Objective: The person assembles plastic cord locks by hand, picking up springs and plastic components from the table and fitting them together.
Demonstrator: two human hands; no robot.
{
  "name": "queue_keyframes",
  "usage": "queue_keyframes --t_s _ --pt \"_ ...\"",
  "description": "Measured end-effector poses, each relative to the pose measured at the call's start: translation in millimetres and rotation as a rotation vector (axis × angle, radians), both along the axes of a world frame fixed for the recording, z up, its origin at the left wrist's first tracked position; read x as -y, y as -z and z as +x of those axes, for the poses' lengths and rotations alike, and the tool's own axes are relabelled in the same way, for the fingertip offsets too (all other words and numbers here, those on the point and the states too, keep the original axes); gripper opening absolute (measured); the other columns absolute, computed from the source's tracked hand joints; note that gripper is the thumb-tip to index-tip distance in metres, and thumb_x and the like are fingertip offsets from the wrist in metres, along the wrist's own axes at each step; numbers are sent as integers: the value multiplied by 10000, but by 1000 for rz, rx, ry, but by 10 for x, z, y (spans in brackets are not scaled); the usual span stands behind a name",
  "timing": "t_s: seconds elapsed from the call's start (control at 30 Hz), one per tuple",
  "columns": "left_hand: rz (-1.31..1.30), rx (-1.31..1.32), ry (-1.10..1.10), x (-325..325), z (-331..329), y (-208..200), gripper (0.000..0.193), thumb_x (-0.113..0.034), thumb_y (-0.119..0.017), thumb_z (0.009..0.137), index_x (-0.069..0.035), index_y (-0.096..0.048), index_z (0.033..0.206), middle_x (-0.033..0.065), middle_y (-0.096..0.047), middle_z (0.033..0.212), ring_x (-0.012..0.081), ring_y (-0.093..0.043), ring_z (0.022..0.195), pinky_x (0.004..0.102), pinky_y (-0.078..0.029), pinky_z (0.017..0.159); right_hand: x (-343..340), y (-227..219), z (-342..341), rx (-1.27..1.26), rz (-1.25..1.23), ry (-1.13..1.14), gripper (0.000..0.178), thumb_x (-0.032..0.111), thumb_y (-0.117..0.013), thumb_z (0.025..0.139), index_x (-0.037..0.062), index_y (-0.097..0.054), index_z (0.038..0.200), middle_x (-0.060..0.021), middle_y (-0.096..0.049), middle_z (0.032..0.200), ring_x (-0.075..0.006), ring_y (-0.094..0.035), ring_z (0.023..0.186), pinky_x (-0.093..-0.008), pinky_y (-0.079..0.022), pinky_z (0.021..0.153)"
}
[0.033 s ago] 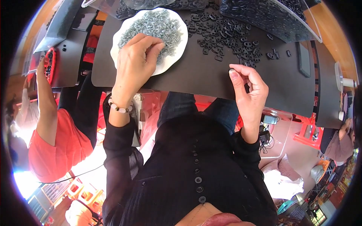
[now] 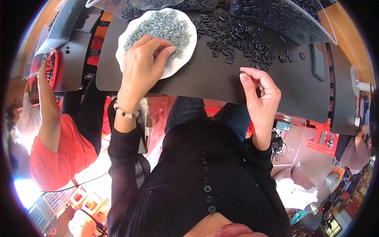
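Note:
Over a white scalloped plate (image 2: pixel 189 47) heaped with small silvery metal springs (image 2: pixel 158 27), my left hand (image 2: pixel 143 59) is closed, its thumb and forefinger drawn together above the heap. Whether a spring sits between those fingertips is too small to make out. My right hand (image 2: pixel 263 89) hovers at the table's near edge, thumb and forefinger pinched. A small dark bit, seemingly a black plastic piece (image 2: pixel 241 72), shows at its fingertips, mostly hidden. Beyond that hand, black two-holed plastic cord-lock pieces (image 2: pixel 237 37) lie in a loose pile to the right of the plate.
Clear bins (image 2: pixel 276 19) full of black pieces stand along the far side of the dark table (image 2: pixel 177 87). A flat dark phone-like slab (image 2: pixel 317 62) lies at the right. On the left, a co-worker's arm (image 2: pixel 48 89) reaches to a red basket (image 2: pixel 53 69).
The thumb and fingertips of my left hand have shifted very slightly to the right over the springs. My right hand stays in place.

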State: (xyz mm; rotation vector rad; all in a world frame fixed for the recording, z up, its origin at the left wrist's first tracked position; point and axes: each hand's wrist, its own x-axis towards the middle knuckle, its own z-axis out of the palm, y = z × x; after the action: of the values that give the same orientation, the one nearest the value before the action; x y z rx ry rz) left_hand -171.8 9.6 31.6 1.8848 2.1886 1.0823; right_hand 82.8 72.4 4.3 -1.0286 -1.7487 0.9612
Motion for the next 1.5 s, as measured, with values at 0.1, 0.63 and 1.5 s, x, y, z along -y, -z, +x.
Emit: queue_keyframes --t_s 0.1,0.63,1.5 --pt "-66 -40 13 -1 -16 18 97 -83 -698 823 -3 -693 878 97 -662 817 186 -606 644 298 -469 609 7 14 -1 -4 -3 -12 120 96 -720 849 34 -718 952 -56 -692 848 -87 -577 708 -221 -424 627" --pt "9 -3 16 -9 86 -14 124 -149 -736 794 -40 -692 832 89 -637 785 244 -628 656 342 -479 595 -1 3 12 4 -7 -22 104 79 -711 851 28 -713 942 -53 -685 836 -90 -568 701 -222 -418 622" --pt "36 757 -35 -36 -115 103 199 -76 -623 922 31 -671 1082 38 -680 815 65 -605 672 190 -502 629 -17 39 -35 -30 14 -28 100 93 -716 853 38 -714 937 -42 -685 828 -79 -534 675 -219 -413 611"
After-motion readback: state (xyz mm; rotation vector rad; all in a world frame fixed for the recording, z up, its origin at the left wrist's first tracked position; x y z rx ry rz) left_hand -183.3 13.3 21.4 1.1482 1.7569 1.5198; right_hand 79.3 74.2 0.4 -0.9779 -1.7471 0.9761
